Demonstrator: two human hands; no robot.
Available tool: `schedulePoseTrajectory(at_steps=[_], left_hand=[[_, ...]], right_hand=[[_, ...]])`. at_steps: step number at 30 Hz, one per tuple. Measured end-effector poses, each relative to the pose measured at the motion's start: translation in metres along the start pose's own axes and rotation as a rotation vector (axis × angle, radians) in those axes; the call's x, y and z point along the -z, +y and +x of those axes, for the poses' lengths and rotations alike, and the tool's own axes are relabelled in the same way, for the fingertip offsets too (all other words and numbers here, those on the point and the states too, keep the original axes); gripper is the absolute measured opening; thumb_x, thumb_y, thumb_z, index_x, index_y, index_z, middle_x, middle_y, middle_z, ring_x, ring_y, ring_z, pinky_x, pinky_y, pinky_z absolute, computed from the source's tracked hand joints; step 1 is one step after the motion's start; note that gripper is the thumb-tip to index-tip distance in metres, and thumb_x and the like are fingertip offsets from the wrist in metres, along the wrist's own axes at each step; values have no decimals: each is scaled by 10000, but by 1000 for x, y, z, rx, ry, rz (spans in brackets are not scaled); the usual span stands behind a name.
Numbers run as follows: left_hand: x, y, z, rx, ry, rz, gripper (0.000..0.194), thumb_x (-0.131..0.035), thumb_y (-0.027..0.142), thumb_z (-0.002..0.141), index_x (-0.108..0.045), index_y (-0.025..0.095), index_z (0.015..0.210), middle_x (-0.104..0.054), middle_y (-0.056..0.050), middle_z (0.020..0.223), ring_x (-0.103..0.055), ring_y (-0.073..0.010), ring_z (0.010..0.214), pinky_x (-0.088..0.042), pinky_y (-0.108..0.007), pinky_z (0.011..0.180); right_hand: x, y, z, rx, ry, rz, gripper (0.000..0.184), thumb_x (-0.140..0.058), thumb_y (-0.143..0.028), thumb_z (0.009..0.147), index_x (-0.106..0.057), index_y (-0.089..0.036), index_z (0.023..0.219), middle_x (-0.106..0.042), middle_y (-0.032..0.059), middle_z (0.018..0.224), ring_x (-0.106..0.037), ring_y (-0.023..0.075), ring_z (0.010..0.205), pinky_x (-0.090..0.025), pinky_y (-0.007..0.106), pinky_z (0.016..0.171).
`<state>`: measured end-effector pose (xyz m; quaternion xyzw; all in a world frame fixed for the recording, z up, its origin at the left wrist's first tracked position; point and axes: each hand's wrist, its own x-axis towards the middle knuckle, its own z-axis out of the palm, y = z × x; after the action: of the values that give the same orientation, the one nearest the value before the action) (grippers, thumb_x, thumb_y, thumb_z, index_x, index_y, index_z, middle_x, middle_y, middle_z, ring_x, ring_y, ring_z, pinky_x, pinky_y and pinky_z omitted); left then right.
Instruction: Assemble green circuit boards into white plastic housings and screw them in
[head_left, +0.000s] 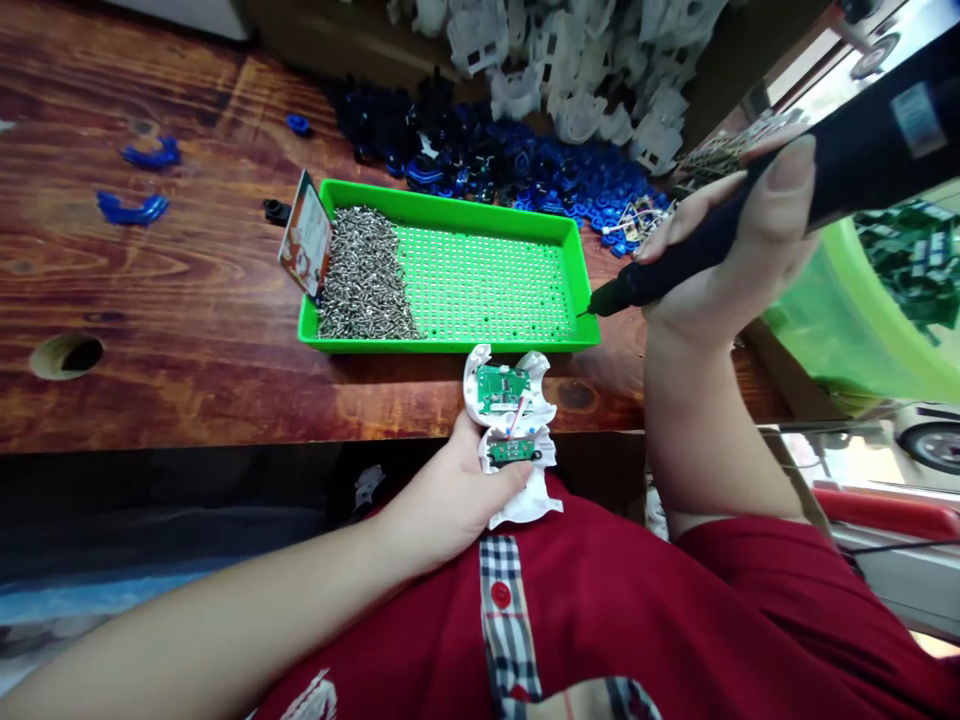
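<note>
Black driver [862, 160] closest to view, my right hand [757, 260] wrapped round it, thin tip at the right end of the green tray [487, 285]; can't tell if touching. My left hand [457, 490] grasps the white shell [525, 505] just below the tray's near edge, thumb on its lower part. Two circuit boards inside: upper board [491, 388], lower board [510, 451], wires between. Screws [364, 280] heaped in tray's left end, card [309, 235] leaning there. Blue parts [540, 170] piled behind.
</note>
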<state>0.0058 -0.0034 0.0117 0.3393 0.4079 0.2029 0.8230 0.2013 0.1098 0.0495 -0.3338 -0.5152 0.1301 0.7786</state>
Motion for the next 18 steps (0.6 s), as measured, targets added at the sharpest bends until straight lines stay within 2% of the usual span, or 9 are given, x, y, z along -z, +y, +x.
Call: schedulePoseTrajectory(at_steps=[7,11,18], left_hand=[[1,0,3,15,-11,-36,700,-706,252,729,-322,177,1309,-561,-109,1286,-550,-224,1139,-432,-309,920],[1,0,1,22,-16,-35,702,-711,255,724,-328,177,1306,-569,-114,1277,-550,-231,1140,-430,-319,926],[2,1,1,19,-10,-28,669,-703,269,727,-349,184,1288,-586,-110,1260,-556,-234,1135,-428,-330,932]], right_hand=[[-1,2,-6,-31,-51,71,284,-624,-425,767,-512,-182,865,-424,-76,491,-414,54,354,-314,190,312],[-2,4,-6,-26,-33,88,282,-631,-412,760,-513,-178,864,-420,-80,492,-410,50,359,-324,182,315],[-2,0,-9,-63,-76,51,289,-628,-422,765,-492,-190,872,-405,-72,531,-428,53,402,-357,189,341]])
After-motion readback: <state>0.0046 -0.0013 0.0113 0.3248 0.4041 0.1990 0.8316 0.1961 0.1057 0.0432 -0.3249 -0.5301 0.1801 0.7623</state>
